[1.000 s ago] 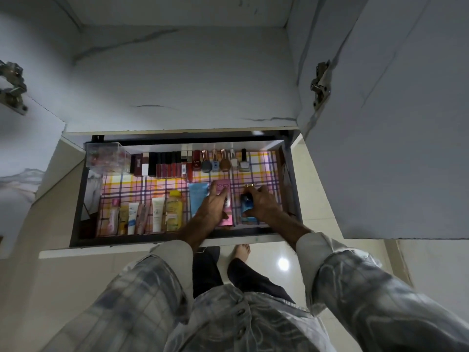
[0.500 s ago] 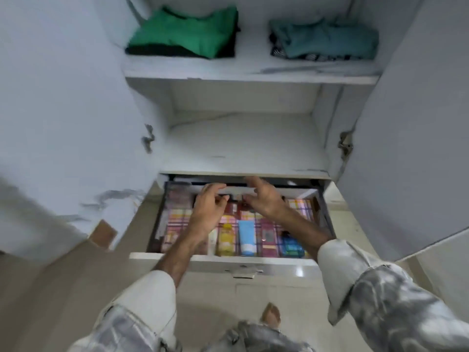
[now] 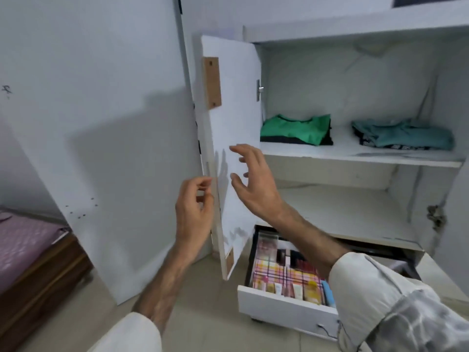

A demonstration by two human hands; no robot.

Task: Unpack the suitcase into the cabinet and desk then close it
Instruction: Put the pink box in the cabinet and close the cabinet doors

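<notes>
The white cabinet stands open, and its left door [image 3: 236, 97] is swung out toward me. My left hand [image 3: 194, 212] hangs just left of the door's edge with its fingers loosely curled, holding nothing. My right hand [image 3: 253, 184] is raised in front of the door's inner face, fingers spread and empty. Below, the bottom drawer [image 3: 284, 311] is pulled out, with rows of cosmetics [image 3: 297, 288] on a plaid liner. A folded green garment [image 3: 294, 128] and a teal garment [image 3: 406, 135] lie on the upper shelf [image 3: 355, 154]. The suitcase is out of view.
The middle shelf [image 3: 342, 212] is bare. A bed [image 3: 25, 240] with a purple mattress and wooden frame stands at the lower left. The right door's hinge [image 3: 435, 218] shows at the right edge. The floor is tiled.
Both hands have left the drawer and risen to the left door. My view has swung up and left, so the shelves and the bed now show. The drawer stays pulled out.
</notes>
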